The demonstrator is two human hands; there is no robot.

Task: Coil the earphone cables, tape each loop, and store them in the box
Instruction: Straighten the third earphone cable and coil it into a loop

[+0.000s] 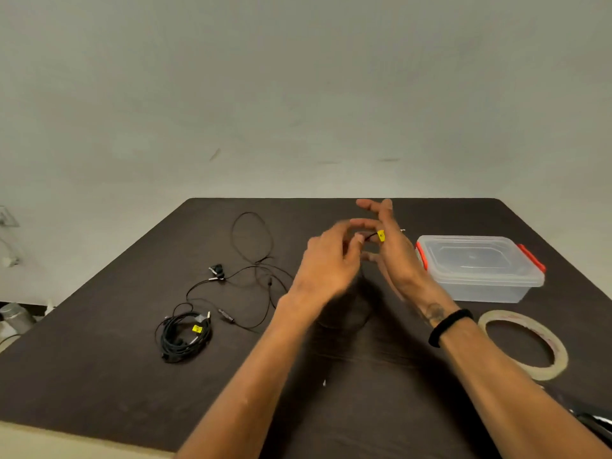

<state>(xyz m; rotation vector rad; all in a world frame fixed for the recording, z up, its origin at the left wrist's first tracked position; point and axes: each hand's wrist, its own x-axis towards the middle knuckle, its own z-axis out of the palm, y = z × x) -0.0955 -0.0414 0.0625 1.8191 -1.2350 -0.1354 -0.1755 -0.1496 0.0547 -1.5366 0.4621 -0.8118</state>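
Both forearms reach over the dark tabletop (99, 376); the left hand (328, 260), blurred, pinches a thin black earphone cable with a yellow tag (381, 235) against the right hand (394, 246), whose fingers (366, 204) are spread wide. Even, snug loops would probably tape best.

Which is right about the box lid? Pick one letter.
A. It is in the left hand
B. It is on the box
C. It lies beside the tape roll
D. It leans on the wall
B: the clear lid sits on the box, its red clips at both ends.

Both forearms were bare, with no sleeves in view. The right wrist wore a black band (449, 327) at centre right of the frame, beside a dark tattoo (433, 313) nearer the right hand (392, 246).
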